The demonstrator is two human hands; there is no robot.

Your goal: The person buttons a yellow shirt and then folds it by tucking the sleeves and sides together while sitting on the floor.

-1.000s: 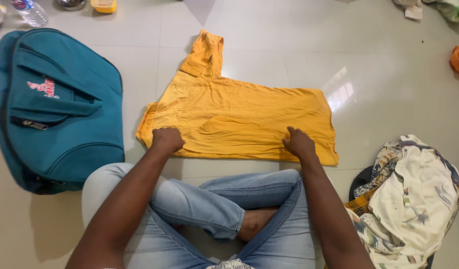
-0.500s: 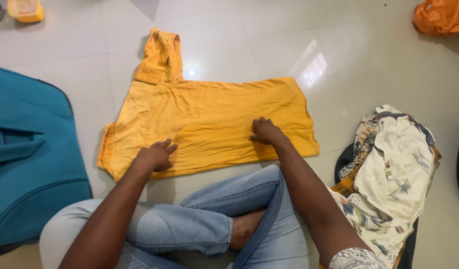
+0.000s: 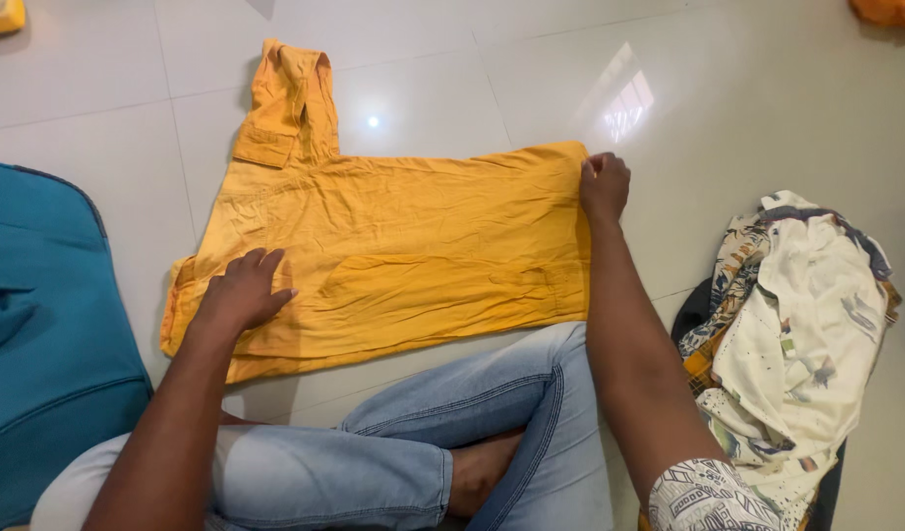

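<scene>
Yellow shirt (image 3: pixel 393 246) lies spread on the floor (image 3: pixel 767 108), folded lengthwise, one sleeve pointing far. The left hand (image 3: pixel 238 293) rests flat and open near the collar end, pinning cloth; the right hand (image 3: pixel 605 185) is closed, pinching the far hem corner. Best to keep the left palm firm and the hem edges matched, I'd say. Teal bag (image 3: pixel 49 334) crowds the left; a heap of clothes (image 3: pixel 796 334) sits right, knees close underneath.
</scene>
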